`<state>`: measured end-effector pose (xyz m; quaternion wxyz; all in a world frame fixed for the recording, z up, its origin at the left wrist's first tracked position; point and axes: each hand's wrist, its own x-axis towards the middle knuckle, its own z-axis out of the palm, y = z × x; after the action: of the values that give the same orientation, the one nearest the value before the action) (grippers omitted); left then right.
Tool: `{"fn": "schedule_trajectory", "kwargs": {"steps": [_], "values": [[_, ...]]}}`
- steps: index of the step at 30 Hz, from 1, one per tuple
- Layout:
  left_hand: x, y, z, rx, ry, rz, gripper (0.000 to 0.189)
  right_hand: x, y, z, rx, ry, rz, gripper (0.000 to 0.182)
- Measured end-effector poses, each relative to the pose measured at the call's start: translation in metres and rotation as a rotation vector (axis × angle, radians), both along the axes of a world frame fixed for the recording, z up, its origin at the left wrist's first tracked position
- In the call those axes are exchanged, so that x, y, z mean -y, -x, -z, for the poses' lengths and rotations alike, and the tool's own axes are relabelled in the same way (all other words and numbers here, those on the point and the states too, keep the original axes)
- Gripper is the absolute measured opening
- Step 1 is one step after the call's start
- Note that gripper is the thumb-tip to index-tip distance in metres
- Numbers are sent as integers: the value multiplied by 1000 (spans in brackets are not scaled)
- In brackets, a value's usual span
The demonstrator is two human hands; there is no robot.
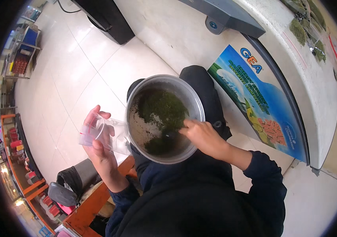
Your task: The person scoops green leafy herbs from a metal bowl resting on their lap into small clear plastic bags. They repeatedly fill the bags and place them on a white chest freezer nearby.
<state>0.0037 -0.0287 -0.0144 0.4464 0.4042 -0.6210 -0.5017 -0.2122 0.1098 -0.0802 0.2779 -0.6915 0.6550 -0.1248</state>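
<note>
A round metal pot [199, 103] rests on my lap, holding a dried, crumbled green herb [168, 106]. The herb lies heaped toward the far side, with a smaller pile near the close rim and specks on the bare bottom. Left of the pot, my left hand [101, 142] holds a clear plastic zip bag [118, 136] with a red line at its mouth. The bag's mouth is spread, and its lower end reaches the pot's rim. Over the pot's right side, the fingers of my right hand [205, 136] are closed on a dark spoon [168, 135]; its handle is mostly hidden.
At right stands a white chest freezer [322, 118] with a colourful printed panel; bags of green herb [307, 32] lie on it. A black box-shaped object [106, 20] stands on the tiled floor [76, 71]. Orange wooden furniture [82, 210] is at lower left, shelves [26, 53] farther off.
</note>
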Motion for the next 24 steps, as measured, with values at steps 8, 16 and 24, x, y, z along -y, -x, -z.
{"fn": "schedule_trajectory", "kwargs": {"steps": [8, 16, 24], "values": [[-1, 0, -3, 11, 41, 41, 85, 10, -34, 25, 151, 297, -82, 21], [-2, -1, -6, 14, 16, 12, 85, 22, -8, -2, 140, 278, -58, 14], [0, -5, -10, 25, 6, -76, 94, -7, -5, 28, 39, 159, -30, 26]]}}
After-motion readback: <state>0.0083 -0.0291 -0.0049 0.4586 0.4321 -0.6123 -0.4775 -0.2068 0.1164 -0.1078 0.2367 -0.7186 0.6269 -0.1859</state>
